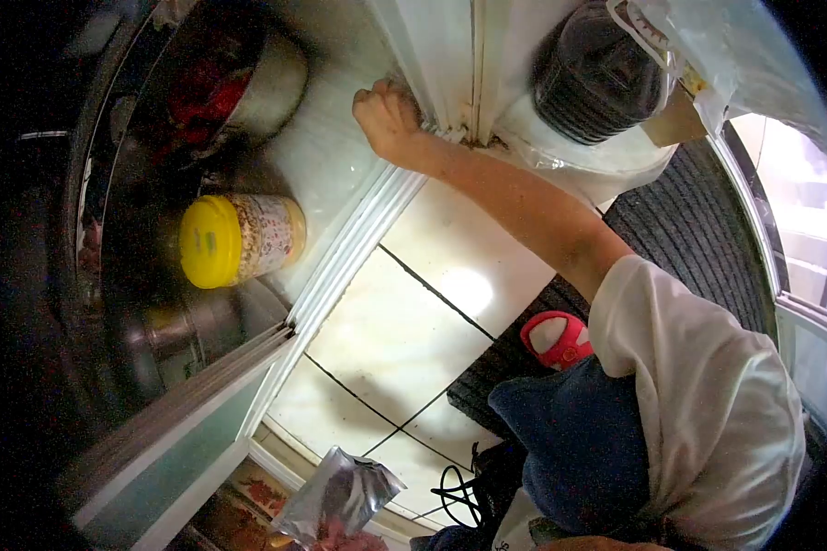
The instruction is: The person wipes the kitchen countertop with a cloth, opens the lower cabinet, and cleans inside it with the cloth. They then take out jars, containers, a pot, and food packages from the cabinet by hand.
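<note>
My right hand [388, 119] reaches into a low cabinet, its fingers curled against the edge of a white panel [424, 60]. Whatever its fingers may grip is hidden. At the bottom edge of the view, my left hand [340, 540] is closed on the lower end of a silver foil pouch [345, 491]; much of this hand is cut off. On the cabinet's shelf lies a clear jar [268, 237] on its side, with a yellow lid, a printed label and small pale pieces inside.
A metal pot [276, 87] with something red stands deeper in the cabinet. Beside the panel sits a large dark-liquid bottle [597, 78] on a plastic-covered white surface. A sliding glass door [165, 477] borders the cabinet. White tiles [404, 321], a ribbed dark mat [694, 230] and a pink slipper [558, 340] lie below.
</note>
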